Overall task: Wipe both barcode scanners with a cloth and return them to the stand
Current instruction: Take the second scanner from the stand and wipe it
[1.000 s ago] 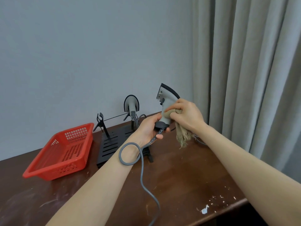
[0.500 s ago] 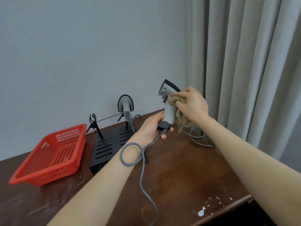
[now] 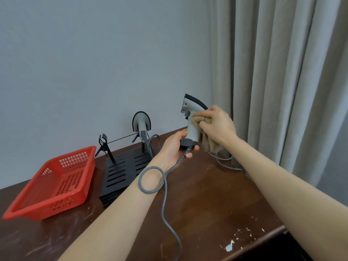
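My left hand (image 3: 174, 147) grips the base of a grey barcode scanner (image 3: 191, 117) held upright above the table, its head pointing left. My right hand (image 3: 217, 126) presses a bunched tan cloth (image 3: 206, 142) against the scanner's neck and handle; the cloth's tail hangs down behind the handle. The scanner's grey cable (image 3: 163, 200) loops over my left wrist and runs down off the table's front. A second grey scanner (image 3: 141, 123) sits in the right holder of the black stand (image 3: 126, 166); the stand's left holder (image 3: 103, 143) holds nothing.
A red plastic basket (image 3: 54, 183) with nothing visible inside sits left of the stand on the dark wooden table (image 3: 216, 204). More grey cable (image 3: 224, 161) lies near the curtain (image 3: 282, 81) at the right. White paint chips mark the table's front right edge.
My right hand with the cloth has slid up the scanner from its handle toward the neck below the head. The view has shifted a little; my left hand keeps its grip.
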